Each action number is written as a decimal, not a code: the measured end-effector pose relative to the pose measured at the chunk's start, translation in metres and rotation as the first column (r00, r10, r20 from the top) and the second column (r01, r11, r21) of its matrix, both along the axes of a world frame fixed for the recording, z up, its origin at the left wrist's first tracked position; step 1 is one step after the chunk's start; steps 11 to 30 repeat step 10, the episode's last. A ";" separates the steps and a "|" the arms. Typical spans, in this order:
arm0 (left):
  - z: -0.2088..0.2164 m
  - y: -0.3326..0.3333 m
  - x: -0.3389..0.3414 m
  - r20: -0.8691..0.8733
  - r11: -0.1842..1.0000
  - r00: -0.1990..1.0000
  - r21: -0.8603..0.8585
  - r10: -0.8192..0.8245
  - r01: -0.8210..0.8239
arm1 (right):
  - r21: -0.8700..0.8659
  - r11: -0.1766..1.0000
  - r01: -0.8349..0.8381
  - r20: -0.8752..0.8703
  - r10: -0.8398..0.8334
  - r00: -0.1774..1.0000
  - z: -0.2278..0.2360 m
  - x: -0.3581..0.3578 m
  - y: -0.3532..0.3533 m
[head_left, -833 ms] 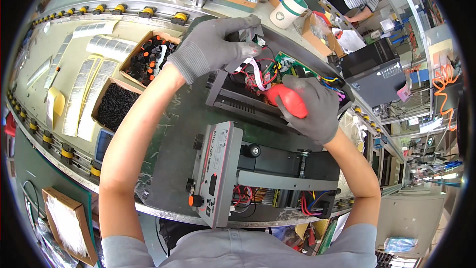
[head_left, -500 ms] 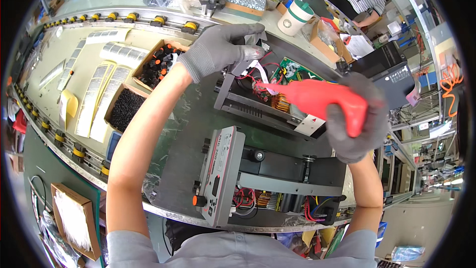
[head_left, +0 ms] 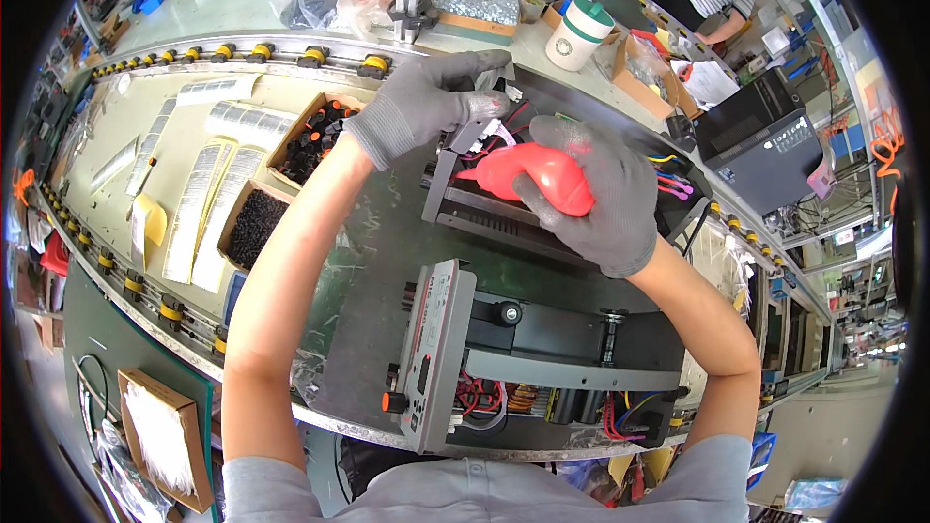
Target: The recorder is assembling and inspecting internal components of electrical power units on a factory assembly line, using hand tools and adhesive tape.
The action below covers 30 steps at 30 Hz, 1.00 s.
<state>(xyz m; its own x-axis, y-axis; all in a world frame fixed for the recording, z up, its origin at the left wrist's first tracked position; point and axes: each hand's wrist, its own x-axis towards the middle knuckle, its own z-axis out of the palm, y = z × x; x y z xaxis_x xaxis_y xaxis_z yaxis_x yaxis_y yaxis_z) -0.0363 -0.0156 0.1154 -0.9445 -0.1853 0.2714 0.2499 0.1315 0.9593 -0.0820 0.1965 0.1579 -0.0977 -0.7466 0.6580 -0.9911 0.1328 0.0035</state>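
Note:
My left hand [head_left: 426, 102], in a grey glove, is closed on the upper edge of the end panel [head_left: 450, 160] of an open grey metal welder chassis. Thumb and forefinger pinch that edge. In my gloved right hand [head_left: 610, 189] is a red squeeze bottle [head_left: 542, 177], its pointed nozzle aimed left toward the inside of the panel. Whether the tip touches anything cannot be made out. White and red wires [head_left: 499, 133] show behind the nozzle; my right hand hides most of the inside. Nearer me lies a second welder [head_left: 436, 349] on its side, with an orange knob and exposed wiring.
Boxes of black-and-orange knobs [head_left: 315, 140] and small black parts [head_left: 257, 226] stand left, beside printed label sheets [head_left: 199, 203]. A roller rail [head_left: 262, 52] edges the bench. Behind are a white cup [head_left: 578, 36] and bagged parts; a black computer case [head_left: 760, 136] stands right.
My right hand has moved left with the red bottle, bringing it over the far chassis close to the end panel. The left hand keeps its hold. The view has shifted slightly.

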 end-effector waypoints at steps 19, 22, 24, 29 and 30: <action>0.010 -0.010 -0.019 0.138 0.999 0.990 -0.035 0.017 -0.012 | -0.040 0.990 -0.132 0.160 0.137 0.977 0.023 -0.009 0.057; 0.010 -0.010 -0.019 0.138 0.999 0.990 -0.035 0.017 -0.012 | -0.040 0.990 -0.132 0.160 0.137 0.977 0.023 -0.009 0.057; 0.010 -0.010 -0.019 0.138 0.999 0.990 -0.035 0.017 -0.012 | -0.040 0.990 -0.132 0.160 0.137 0.977 0.023 -0.009 0.057; 0.010 -0.010 -0.019 0.138 0.999 0.990 -0.035 0.017 -0.012 | -0.040 0.990 -0.132 0.160 0.137 0.977 0.023 -0.009 0.057; 0.010 -0.010 -0.019 0.138 0.999 0.990 -0.035 0.017 -0.012 | -0.040 0.990 -0.132 0.160 0.137 0.977 0.023 -0.009 0.057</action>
